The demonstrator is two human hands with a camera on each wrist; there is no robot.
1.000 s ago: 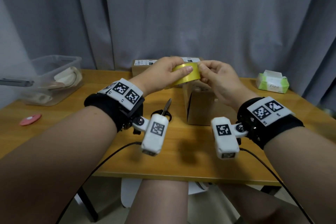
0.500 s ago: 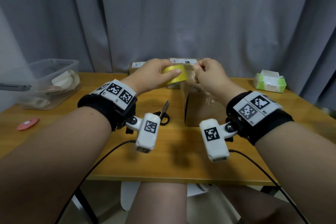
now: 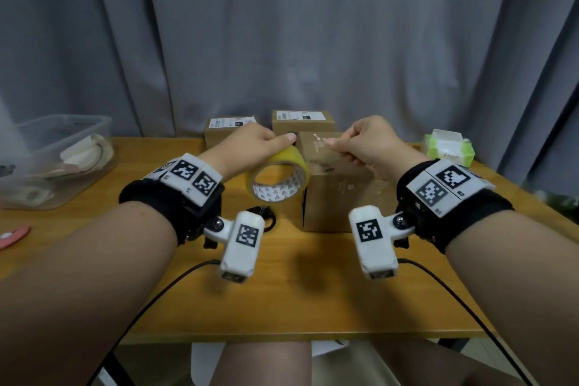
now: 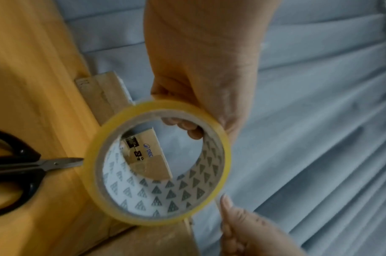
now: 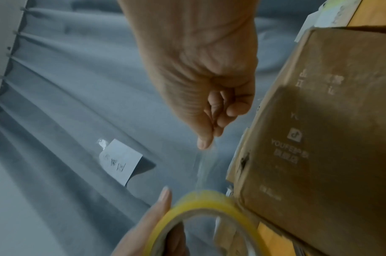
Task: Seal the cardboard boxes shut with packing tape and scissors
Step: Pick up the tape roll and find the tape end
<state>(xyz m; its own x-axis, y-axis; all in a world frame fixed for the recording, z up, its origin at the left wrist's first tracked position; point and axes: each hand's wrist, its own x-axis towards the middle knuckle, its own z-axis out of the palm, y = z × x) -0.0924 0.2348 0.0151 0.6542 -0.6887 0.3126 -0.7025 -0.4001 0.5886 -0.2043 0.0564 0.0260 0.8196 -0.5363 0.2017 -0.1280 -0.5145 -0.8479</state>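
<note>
My left hand grips the tape roll, fingers curled through its core, just beside the near cardboard box at the table's middle. My right hand pinches the free end of the clear tape strip, drawn taut above the box top. I judge I'm at the unrolling step; next I need enough length to span the seam and press it down. The scissors lie on the table beside the roll, with two more boxes by the far edge.
</note>
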